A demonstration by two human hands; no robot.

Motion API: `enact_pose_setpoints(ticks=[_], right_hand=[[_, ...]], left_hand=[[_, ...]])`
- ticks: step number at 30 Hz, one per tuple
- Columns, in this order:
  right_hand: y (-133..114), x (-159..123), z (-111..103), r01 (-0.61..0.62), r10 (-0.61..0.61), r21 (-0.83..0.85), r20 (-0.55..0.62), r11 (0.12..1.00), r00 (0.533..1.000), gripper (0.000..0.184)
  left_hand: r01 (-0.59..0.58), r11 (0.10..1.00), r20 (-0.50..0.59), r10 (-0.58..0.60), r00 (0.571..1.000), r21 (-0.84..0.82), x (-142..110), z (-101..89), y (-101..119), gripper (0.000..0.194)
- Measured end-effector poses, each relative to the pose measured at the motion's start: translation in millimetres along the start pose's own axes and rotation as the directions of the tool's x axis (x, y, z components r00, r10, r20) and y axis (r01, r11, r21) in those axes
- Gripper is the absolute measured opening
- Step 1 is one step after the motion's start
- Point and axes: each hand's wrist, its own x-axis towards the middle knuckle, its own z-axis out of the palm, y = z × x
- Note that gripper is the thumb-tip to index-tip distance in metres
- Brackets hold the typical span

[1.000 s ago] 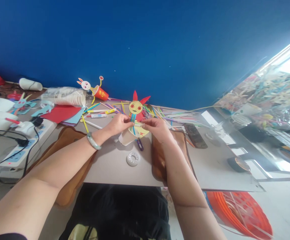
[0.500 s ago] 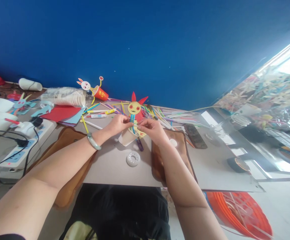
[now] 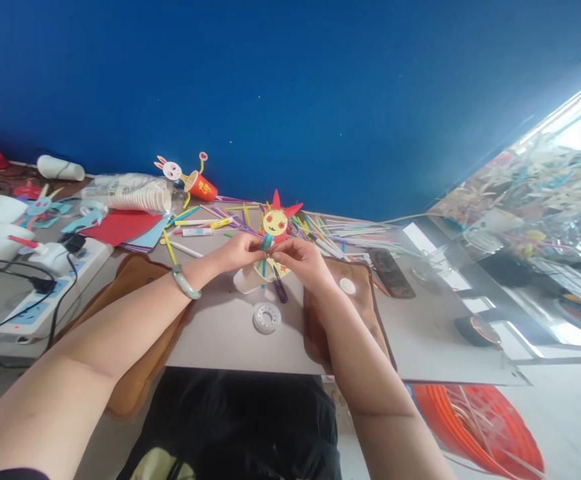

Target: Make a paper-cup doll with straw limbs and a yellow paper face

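A paper figure with a round yellow face point(image 3: 275, 223) and red pointed ears stands up between my hands. Below the face runs a stem of blue strips point(image 3: 267, 243), which the fingers of my left hand point(image 3: 240, 253) pinch from the side. My right hand point(image 3: 303, 260) is closed with thumb and fingertips together near the bottom of that stem; whatever lies between them is too small to name. Beneath my hands, a white paper cup point(image 3: 244, 281) lies tilted on the table. Close by is a dark purple tool point(image 3: 280, 289), partly covered. A white ring-shaped tape roll point(image 3: 267, 319) rests nearer to me.
Brown pads point(image 3: 365, 300) lie under both forearms. Loose coloured straws point(image 3: 360, 233) spread along the blue wall, near a red cup rabbit figure point(image 3: 203, 186). At left are a power strip point(image 3: 55, 293) and stacked paper cups point(image 3: 140, 199). An orange bucket point(image 3: 490, 420) stands below right.
The yellow face and red ears have shifted slightly right and down, tilting a little. The cup has moved slightly left. Both hands remain pinched at nearly the same place.
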Motion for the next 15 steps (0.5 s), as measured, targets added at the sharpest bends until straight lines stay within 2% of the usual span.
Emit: enact_pose_setpoints(ticks=[5,9,15], right_hand=[[2,1,1,-0.029,0.029,0.022,0.001,0.999,1.0,0.036],[3,1,0,-0.033,0.033,0.011,-0.03,0.999,0.999,0.037],[0,0,2,-0.034,0.031,-0.055,-0.056,0.998,0.998,0.04]], left_hand=[[-0.016,0.996,0.068,0.022,0.997,-0.086,-4,-3.9,12,0.015],[-0.004,0.991,0.132,0.022,0.991,-0.137,-7,-5.1,19,0.017],[0.01,0.991,0.093,0.003,0.996,-0.135,-4,-2.5,11,0.024]])
